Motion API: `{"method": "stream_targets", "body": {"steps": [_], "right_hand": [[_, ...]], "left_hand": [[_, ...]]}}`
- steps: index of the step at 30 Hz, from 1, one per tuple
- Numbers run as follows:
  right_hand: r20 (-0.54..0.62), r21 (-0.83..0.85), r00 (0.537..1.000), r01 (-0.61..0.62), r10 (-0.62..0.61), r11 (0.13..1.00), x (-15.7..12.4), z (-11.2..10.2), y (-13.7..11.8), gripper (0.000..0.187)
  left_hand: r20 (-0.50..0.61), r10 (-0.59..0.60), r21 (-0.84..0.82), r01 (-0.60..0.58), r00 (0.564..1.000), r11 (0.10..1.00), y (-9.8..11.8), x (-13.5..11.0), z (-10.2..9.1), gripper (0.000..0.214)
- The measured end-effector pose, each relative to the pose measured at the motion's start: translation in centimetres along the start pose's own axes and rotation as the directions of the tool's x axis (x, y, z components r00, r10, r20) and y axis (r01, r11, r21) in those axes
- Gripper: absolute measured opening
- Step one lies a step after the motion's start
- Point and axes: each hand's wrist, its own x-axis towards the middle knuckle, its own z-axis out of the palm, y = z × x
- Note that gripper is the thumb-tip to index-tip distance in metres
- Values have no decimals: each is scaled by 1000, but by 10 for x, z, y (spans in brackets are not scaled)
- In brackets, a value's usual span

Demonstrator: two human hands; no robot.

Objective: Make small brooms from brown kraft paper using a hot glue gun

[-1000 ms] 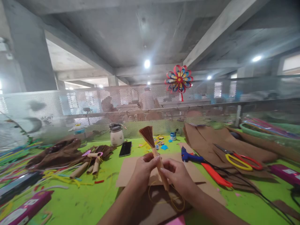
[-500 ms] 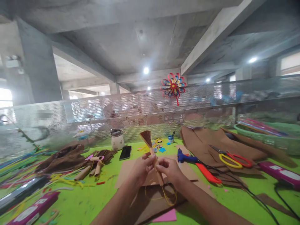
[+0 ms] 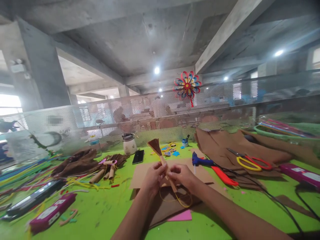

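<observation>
My left hand (image 3: pixel 153 178) and my right hand (image 3: pixel 182 176) both pinch a small paper broom (image 3: pixel 162 160) over the green table. Its tan rolled stick slants up and to the left, ending in a fan of brown paper strips (image 3: pixel 155 146). A thin yellow string (image 3: pixel 180 198) loops from the lower end of the stick down onto a brown cardboard sheet (image 3: pixel 140 175) under my hands. A pink paper piece (image 3: pixel 180 216) lies at the near edge of that sheet.
A blue glue gun (image 3: pixel 200 161) with a black cord (image 3: pixel 270 197), an orange cutter (image 3: pixel 224 176) and yellow-and-red scissors (image 3: pixel 252 162) lie right, on brown sheets (image 3: pixel 217 143). A phone (image 3: pixel 138 156), a white jar (image 3: pixel 129 144), finished brooms (image 3: pixel 105 168) and purple boxes (image 3: pixel 51 212) lie left. Mesh screen (image 3: pixel 150 113) behind.
The camera tilted and swung slightly, so hands and table sit lower and farther. My hands stayed on the broom stick, and the yellow string hangs in a wider loop beneath it.
</observation>
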Motion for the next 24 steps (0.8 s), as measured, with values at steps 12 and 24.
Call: {"method": "stream_targets", "body": {"steps": [12,24], "right_hand": [[17,21,997,-80,80,997,-5,3,-1,44],[59,-23,995,-74,76,997,-5,-1,1,48]], "left_hand": [[-17,45,77,-44,999,996,-1,-9,3,34],[-33,23,89,-20,999,996,-1,-9,4,32]]}}
